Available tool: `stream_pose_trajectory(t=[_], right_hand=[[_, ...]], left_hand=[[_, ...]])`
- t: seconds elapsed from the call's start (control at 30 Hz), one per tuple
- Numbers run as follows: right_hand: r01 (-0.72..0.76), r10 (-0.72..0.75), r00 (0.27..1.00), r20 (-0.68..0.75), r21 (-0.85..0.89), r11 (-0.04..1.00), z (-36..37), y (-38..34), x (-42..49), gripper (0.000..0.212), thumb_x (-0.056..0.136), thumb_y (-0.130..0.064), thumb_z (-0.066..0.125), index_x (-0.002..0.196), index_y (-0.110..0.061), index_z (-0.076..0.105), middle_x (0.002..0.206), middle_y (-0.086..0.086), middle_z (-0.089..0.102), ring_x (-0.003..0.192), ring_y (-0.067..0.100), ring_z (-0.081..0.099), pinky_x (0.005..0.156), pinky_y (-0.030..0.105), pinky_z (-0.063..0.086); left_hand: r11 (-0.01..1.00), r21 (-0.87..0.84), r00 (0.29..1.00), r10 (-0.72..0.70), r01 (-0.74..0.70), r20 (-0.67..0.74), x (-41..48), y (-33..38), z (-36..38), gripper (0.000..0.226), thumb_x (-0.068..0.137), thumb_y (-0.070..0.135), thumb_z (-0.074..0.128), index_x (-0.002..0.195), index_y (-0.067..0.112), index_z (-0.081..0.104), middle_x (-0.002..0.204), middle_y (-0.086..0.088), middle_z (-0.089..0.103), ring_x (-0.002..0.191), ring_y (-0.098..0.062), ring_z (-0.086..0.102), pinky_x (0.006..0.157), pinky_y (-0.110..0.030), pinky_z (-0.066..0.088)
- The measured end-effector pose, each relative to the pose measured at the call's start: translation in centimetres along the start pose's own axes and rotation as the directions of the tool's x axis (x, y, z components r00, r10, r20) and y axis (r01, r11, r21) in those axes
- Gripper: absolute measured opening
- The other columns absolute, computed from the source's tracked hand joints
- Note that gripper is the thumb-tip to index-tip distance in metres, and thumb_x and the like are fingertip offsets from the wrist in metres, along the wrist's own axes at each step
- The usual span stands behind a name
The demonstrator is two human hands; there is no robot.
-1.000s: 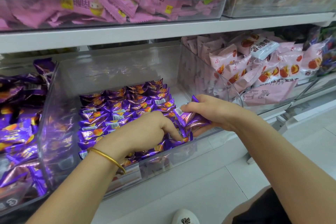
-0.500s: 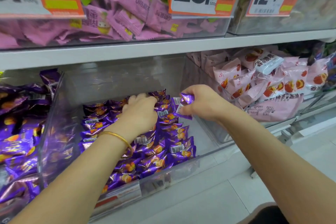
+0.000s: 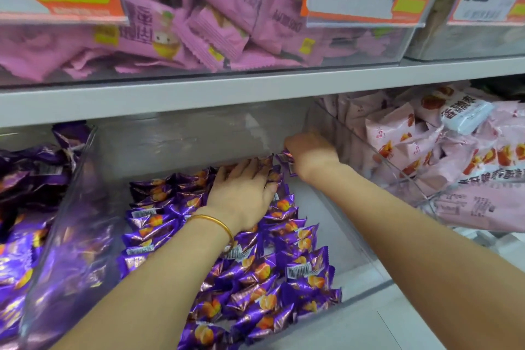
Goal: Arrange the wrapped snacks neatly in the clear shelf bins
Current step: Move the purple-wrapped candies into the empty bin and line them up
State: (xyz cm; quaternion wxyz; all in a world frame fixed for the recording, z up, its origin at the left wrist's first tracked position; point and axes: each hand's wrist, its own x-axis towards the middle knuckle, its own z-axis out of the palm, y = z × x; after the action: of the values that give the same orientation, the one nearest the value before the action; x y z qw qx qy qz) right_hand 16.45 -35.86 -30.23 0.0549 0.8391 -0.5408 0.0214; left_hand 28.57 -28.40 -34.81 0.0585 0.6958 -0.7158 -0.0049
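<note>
Nearest you, the purple wrapped snacks [image 3: 255, 278] are lying in overlapping rows across the left and middle of the clear bin [image 3: 71, 207], and a strip of its floor on the right is showing bare. Your left hand [image 3: 241, 193], with a gold bangle [image 3: 213, 221] at the wrist, is pressing flat on the far rows, its fingers [image 3: 250, 167] straight, slightly apart and holding nothing. Just beyond it, at the back of the bin, your right hand [image 3: 312, 156] is gripping a single purple snack [image 3: 287, 158]. Its fingers [image 3: 295, 145] are curling round the piece so that only a wrapper end is peeking out. You are probably seating this piece at the far end of a row, so pin its neighbours under the flat hand and slide it in at their tilt, edge overlapping edge, before letting go. Farther off, pink packs [image 3: 397, 136] are crowding the next bin, and pink sachets [image 3: 199, 37] are sitting above the shelf board [image 3: 199, 96].
</note>
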Motion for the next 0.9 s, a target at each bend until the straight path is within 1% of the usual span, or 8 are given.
stream_pose_trajectory(t=[0.17, 0.27, 0.37, 0.43, 0.6, 0.7, 0.8, 0.9], right_hand=[[0.017, -0.02, 0.997, 0.071, 0.053, 0.998, 1.4, 0.1, 1.0, 0.032, 0.086, 0.004, 0.051, 0.117, -0.004, 0.047, 0.122, 0.018, 0.053, 0.111, 0.036, 0.054, 0.078, 0.036, 0.045], [0.047, -0.045, 0.998, 0.051, -0.039, 0.998, 1.6, 0.3, 1.2, 0.028, 0.088, 0.002, 0.051, 0.114, -0.005, 0.054, 0.125, 0.014, 0.05, 0.118, 0.034, 0.048, 0.083, 0.036, 0.047], [0.072, -0.074, 0.997, -0.006, -0.17, 0.983, 1.4, 0.3, 1.0, 0.022, 0.09, -0.006, 0.055, 0.111, -0.007, 0.06, 0.133, 0.01, 0.039, 0.129, 0.031, 0.032, 0.079, 0.035, 0.046], [0.055, -0.058, 0.998, -0.016, -0.161, 0.985, 1.1, 0.3, 1.0, 0.021, 0.09, -0.006, 0.055, 0.11, -0.006, 0.06, 0.135, 0.01, 0.037, 0.13, 0.03, 0.03, 0.078, 0.035, 0.045], [0.079, -0.078, 0.997, -0.029, 0.017, 0.997, 0.3, 0.9, 0.3, 0.05, 0.085, 0.003, 0.051, 0.131, -0.016, 0.044, 0.128, 0.011, 0.041, 0.116, 0.035, 0.046, 0.079, 0.034, 0.046], [0.096, -0.089, 0.991, -0.1, 0.067, 0.993, -0.6, 1.3, -0.7, 0.03, 0.088, -0.009, 0.051, 0.118, -0.015, 0.052, 0.121, 0.01, 0.047, 0.099, 0.034, 0.056, 0.068, 0.029, 0.042], [0.116, -0.125, 0.976, -0.181, -0.063, 0.991, -1.2, 1.4, -1.6, 0.022, 0.089, -0.024, 0.055, 0.109, -0.016, 0.056, 0.109, 0.007, 0.06, 0.099, 0.031, 0.057, 0.066, 0.029, 0.039], [0.081, -0.108, 0.981, -0.163, -0.166, 0.983, -1.0, 1.0, -2.0, 0.019, 0.088, -0.018, 0.059, 0.106, -0.013, 0.057, 0.106, 0.009, 0.062, 0.102, 0.031, 0.056, 0.066, 0.028, 0.037]], left_hand=[[0.999, -0.044, 0.999, -0.026, 0.027, 0.03, 0.2, 0.1, -0.1, 0.05, 0.099, 0.044, 0.027, 0.144, 0.024, 0.029, 0.156, 0.0, 0.02, 0.144, -0.018, 0.013, 0.116, -0.047, 0.014], [0.997, -0.07, 0.998, -0.04, 0.043, 0.047, 0.1, 0.2, -0.1, 0.05, 0.099, 0.044, 0.027, 0.145, 0.024, 0.028, 0.156, 0.001, 0.018, 0.144, -0.017, 0.011, 0.116, -0.048, 0.013], [0.996, -0.079, 0.998, -0.042, 0.046, 0.05, 0.1, 0.3, -0.1, 0.049, 0.099, 0.043, 0.027, 0.144, 0.024, 0.029, 0.156, 0.001, 0.018, 0.144, -0.017, 0.01, 0.116, -0.049, 0.013], [0.995, -0.082, 0.998, -0.045, 0.049, 0.054, 0.1, 0.3, -0.2, 0.049, 0.099, 0.043, 0.027, 0.144, 0.024, 0.029, 0.156, 0.001, 0.018, 0.144, -0.017, 0.01, 0.116, -0.049, 0.013], [0.994, -0.091, 0.997, -0.05, 0.056, 0.066, 0.0, 0.2, -0.2, 0.049, 0.099, 0.043, 0.027, 0.145, 0.025, 0.029, 0.157, 0.001, 0.016, 0.145, -0.017, 0.008, 0.116, -0.05, 0.011], [0.994, -0.091, 0.996, -0.053, 0.059, 0.073, 0.1, 0.2, -0.3, 0.049, 0.1, 0.043, 0.027, 0.145, 0.025, 0.028, 0.157, 0.002, 0.016, 0.145, -0.017, 0.008, 0.116, -0.049, 0.011], [0.994, -0.084, 0.996, -0.057, 0.063, 0.072, 0.1, 0.2, -0.4, 0.048, 0.1, 0.043, 0.027, 0.145, 0.026, 0.029, 0.156, 0.002, 0.016, 0.145, -0.017, 0.008, 0.115, -0.05, 0.011], [0.995, -0.078, 0.995, -0.058, 0.064, 0.076, 0.0, 0.3, -0.4, 0.048, 0.1, 0.042, 0.026, 0.145, 0.025, 0.028, 0.156, 0.001, 0.016, 0.145, -0.017, 0.008, 0.115, -0.052, 0.01]])
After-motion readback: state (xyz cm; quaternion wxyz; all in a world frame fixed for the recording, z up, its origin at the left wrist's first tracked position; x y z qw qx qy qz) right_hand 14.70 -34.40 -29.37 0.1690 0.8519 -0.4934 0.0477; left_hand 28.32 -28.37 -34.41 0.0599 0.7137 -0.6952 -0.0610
